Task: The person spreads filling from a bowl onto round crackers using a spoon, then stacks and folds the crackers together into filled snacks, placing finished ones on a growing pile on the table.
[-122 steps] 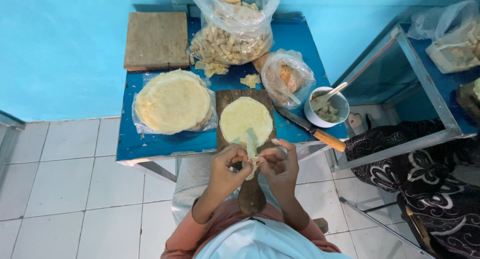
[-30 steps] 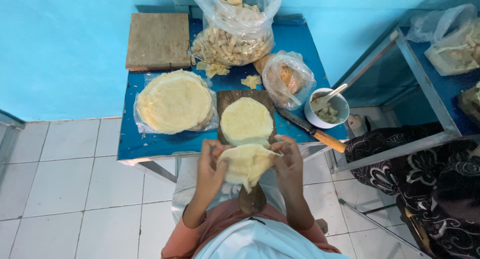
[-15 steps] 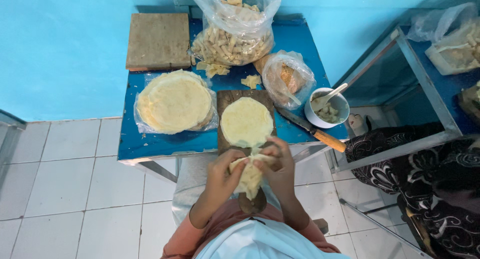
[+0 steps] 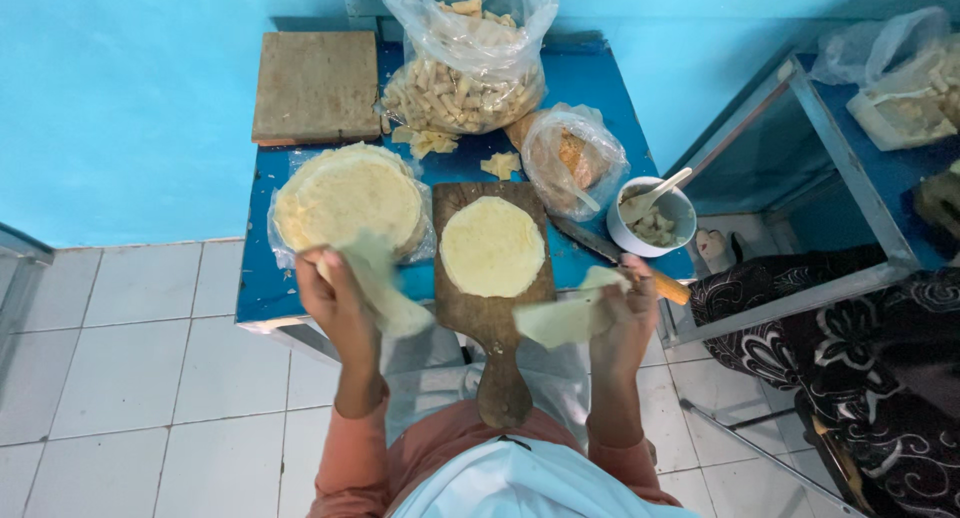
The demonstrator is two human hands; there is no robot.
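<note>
Left hand (image 4: 335, 298) clamps one thin pale dough sheet (image 4: 385, 293) near the wrapper stack; right hand (image 4: 625, 308) apparently pinches another (image 4: 560, 318) right of the brown wooden paddle board (image 4: 490, 308), apart.

Left hand (image 4: 335, 296) and right hand (image 4: 625, 313) raised, spread well apart, fingers pinched closed

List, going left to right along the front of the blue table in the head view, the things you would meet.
Stack of round wrappers → wooden paddle board carrying one round wrapper → knife with a wooden handle → white bowl with a spoon.
</note>
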